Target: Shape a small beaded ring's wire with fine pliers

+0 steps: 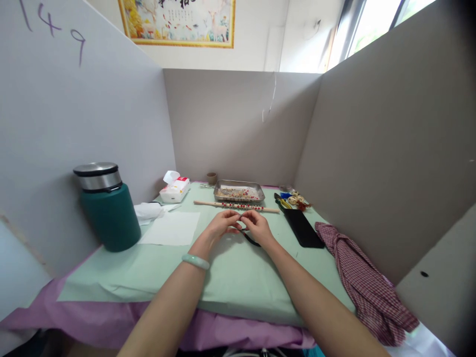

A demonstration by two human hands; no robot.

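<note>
My left hand (222, 224), below a pale green bangle (195, 261), and my right hand (256, 227) meet over the middle of the table. Both are closed, fingertips pinched together on a thin black cord (250, 240). Part of it loops down below the fingers toward the right wrist. The exact spot they pinch is hidden by the fingers. Just beyond the hands lies a wooden stick (203, 203) with red and pale beads along its middle. Behind that stands a metal tray (219, 197) holding small red and tan beads.
A green flask (110, 218), a tissue pack (174, 189) and white paper (171, 229) are on the left. To the right lie a black phone-like slab (303, 228), yellow-handled pliers (284, 203), thread bundles (297, 199) and checked cloth (364, 277). Partition walls (241, 124) enclose the table.
</note>
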